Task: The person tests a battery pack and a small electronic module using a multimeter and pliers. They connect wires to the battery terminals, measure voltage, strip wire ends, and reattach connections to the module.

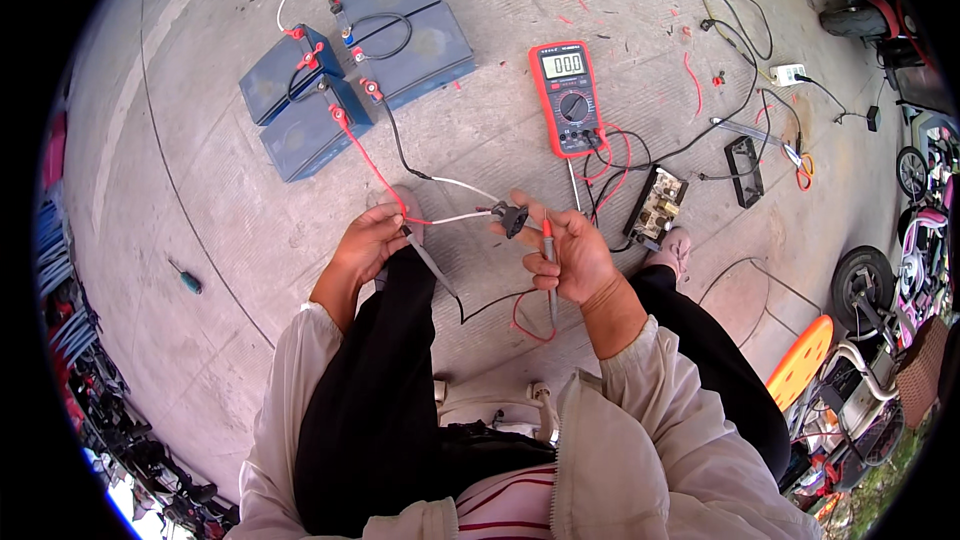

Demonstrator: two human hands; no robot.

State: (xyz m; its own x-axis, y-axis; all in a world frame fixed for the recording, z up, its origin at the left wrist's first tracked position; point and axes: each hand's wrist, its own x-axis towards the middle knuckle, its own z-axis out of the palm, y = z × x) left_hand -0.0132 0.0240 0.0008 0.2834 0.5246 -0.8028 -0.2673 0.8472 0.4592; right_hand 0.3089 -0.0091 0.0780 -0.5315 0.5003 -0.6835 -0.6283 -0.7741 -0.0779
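Rough grey concrete, ribbed and littered with wire scraps, spreads around the seated person. Taking the view's middle as the clock's centre, the blue-grey batteries (408,52) sit at 11 o'clock, boxy, with smooth plastic sides. The red-rimmed meter (567,100) lies at 1 o'clock, and the opened circuit board (660,202) just short of 3.

Near the centre, the left hand (372,240) pinches the red wire (370,166) at its joint with a white one, along with a slim grey probe (428,258). The right hand (572,252) has the red-tipped probe (549,245) between its fingers, those fingertips also around the chunky black socket (513,220).

Bare metal seems the main risk: a slipping probe tip could bridge two contacts and spark. Fingers so close to the joint might touch live metal. Tugging the thin, flexible wires could loosen a battery terminal, and the probe leads, looped between the knees, may snag.
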